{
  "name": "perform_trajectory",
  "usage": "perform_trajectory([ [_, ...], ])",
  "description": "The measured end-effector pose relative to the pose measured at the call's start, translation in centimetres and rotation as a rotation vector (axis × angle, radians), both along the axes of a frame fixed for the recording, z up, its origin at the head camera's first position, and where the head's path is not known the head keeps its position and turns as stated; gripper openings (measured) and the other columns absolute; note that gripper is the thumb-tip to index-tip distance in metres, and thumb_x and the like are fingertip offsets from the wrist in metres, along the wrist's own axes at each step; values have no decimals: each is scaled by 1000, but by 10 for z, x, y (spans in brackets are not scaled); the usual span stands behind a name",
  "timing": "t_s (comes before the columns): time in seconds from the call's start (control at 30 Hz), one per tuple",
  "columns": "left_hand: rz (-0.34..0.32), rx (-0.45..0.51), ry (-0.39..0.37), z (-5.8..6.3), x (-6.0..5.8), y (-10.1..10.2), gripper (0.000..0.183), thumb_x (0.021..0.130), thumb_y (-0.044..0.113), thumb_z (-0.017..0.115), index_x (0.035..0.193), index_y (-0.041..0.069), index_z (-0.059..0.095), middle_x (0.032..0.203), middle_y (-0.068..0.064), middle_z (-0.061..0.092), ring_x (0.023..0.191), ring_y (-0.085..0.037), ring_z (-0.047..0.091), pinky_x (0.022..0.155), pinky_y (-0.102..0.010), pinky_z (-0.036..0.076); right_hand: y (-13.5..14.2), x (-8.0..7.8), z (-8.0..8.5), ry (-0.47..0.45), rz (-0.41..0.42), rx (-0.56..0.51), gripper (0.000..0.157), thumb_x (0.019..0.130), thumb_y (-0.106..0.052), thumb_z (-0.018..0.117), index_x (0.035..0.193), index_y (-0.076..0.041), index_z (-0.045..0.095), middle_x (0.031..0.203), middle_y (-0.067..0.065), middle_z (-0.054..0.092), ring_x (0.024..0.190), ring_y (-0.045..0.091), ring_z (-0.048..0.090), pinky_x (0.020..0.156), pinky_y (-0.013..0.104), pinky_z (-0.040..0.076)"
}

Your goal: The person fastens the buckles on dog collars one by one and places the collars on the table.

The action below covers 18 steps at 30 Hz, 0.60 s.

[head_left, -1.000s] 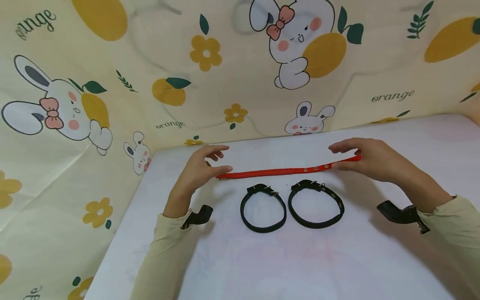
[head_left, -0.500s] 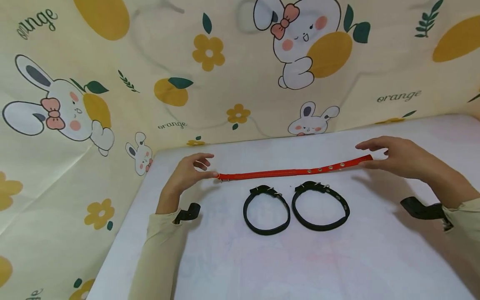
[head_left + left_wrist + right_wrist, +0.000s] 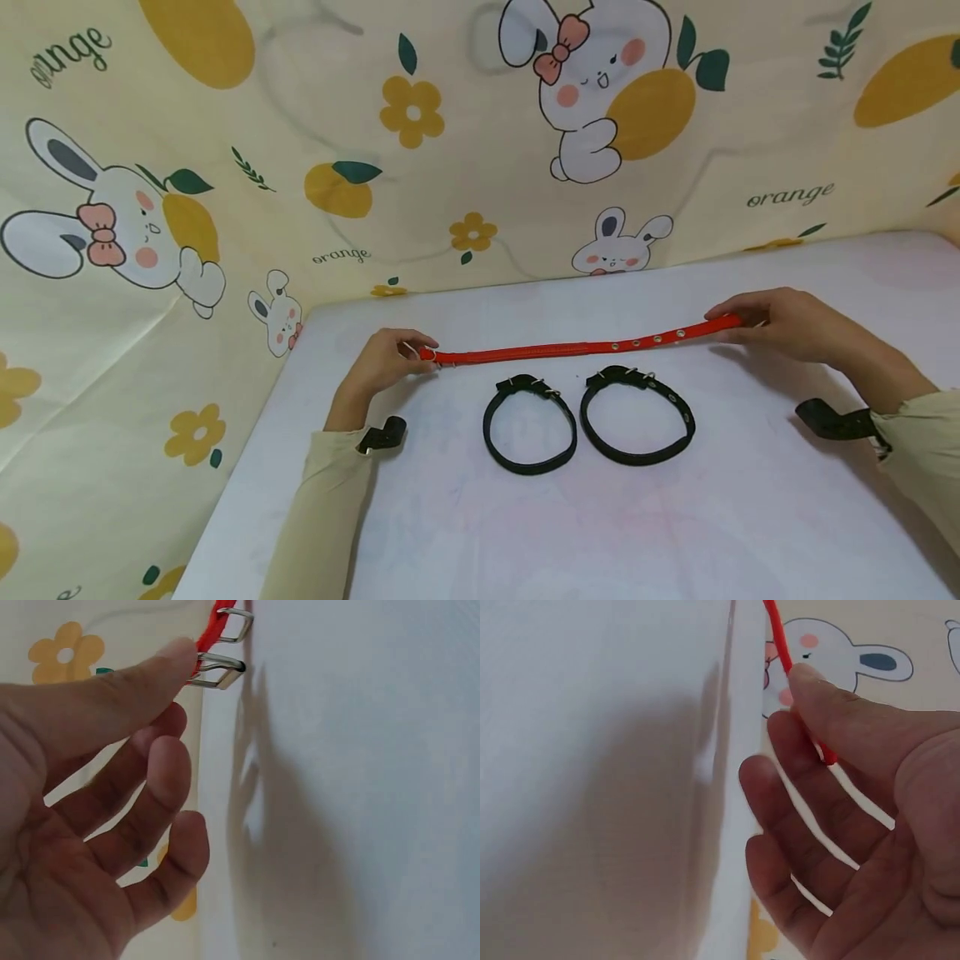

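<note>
A red collar (image 3: 525, 353) is stretched out nearly straight between the two hands, its holed end to the right. The left hand (image 3: 386, 364) pinches the buckle end between thumb and fingers; in the left wrist view the metal buckle (image 3: 219, 673) sticks out beside the thumb tip. At the other end, the right hand (image 3: 787, 323) pinches the strap near its tip. The right wrist view shows the red tip (image 3: 829, 756) poking out behind the thumb. Nearer to the person, two black collars (image 3: 531, 472) (image 3: 637, 459) lie buckled into loops, side by side.
Everything is over a white table (image 3: 570, 542). A cream cloth (image 3: 450, 175) printed with rabbits, oranges and flowers rises behind the table and along its left side. Black wrist-worn devices (image 3: 384, 434) (image 3: 832, 420) jut from both sleeves.
The right hand has slid rightward along the red collar to its tip, and its fingers have closed there. The left hand has shifted left and now pinches the buckle end. Both black collars stay put.
</note>
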<state>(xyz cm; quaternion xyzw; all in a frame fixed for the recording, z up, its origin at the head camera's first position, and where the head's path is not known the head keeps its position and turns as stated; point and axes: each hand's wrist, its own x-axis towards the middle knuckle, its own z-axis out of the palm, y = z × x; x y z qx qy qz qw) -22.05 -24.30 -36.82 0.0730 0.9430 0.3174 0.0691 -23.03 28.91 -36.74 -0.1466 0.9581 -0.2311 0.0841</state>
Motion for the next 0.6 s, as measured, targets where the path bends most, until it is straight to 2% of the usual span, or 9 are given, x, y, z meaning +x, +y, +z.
perform_trajectory([
  [0.2, 19, -13, -9, -2, 0, 0, 29, 83, 16, 81, 112, 14, 76, 99, -7, 71, 88, -22, 58, 71, -27, 46, 1, -2, -5, -46, -36, -33, 40, 89, -33, 75, 125, -17, 69, 107, 9, 70, 95, 25, 51, 69, 29, 40],
  [0.37, 21, 14, -14, -3, -2, -2, 30, 83, 16, 81, 112, 12, 75, 96, -7, 73, 88, -21, 60, 74, -27, 47, 2, -1, -6, -49, -49, -45, 41, 89, -32, 75, 125, -14, 69, 100, 6, 69, 92, 22, 51, 69, 28, 40],
  [0.47, 28, 34, -17, -4, -3, -3, 30, 83, 15, 81, 112, 10, 75, 96, -8, 74, 88, -21, 61, 74, -26, 48, 3, -1, -5, -48, -49, -51, 42, 89, -34, 75, 125, -13, 68, 94, 3, 68, 85, 17, 51, 66, 26, 40],
  [0.6, 54, 77, 0, -4, -3, -3, 29, 85, 17, 80, 113, 12, 75, 100, -8, 73, 94, -22, 62, 75, -27, 47, 2, -1, -1, -22, -46, -86, 40, 90, -33, 74, 124, -13, 69, 96, 4, 71, 80, 8, 52, 66, 24, 42],
])
